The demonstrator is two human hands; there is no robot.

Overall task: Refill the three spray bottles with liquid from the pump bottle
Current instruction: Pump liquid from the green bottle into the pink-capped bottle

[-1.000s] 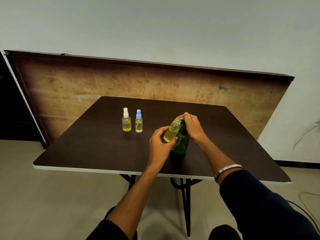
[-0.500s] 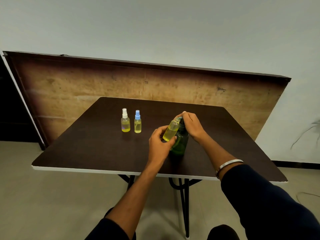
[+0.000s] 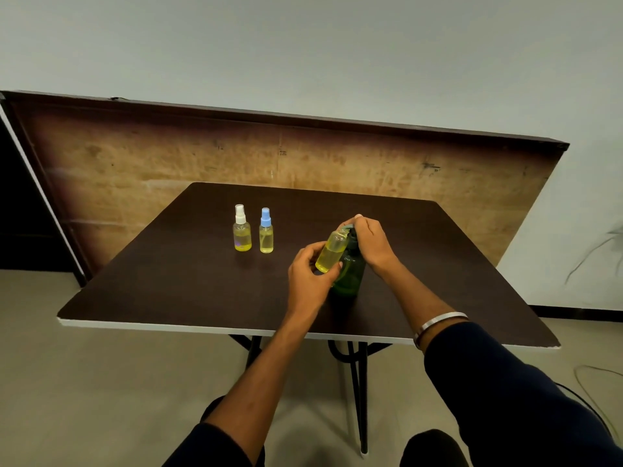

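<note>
Two capped spray bottles, white-topped (image 3: 242,229) and blue-topped (image 3: 266,231), are stood side by side on the tabletop (image 3: 168,281). An uncapped spray bottle (image 3: 332,252) is gripped tilted by the left hand (image 3: 308,276) against the green pump bottle (image 3: 350,276), whose pump head is clasped by the right hand (image 3: 372,242).

A dark brown square desk (image 3: 175,288) with a white edge carries a white-capped spray bottle (image 3: 242,228), a blue-capped spray bottle (image 3: 266,231) just beside it, and a green pump bottle (image 3: 350,276).
</note>
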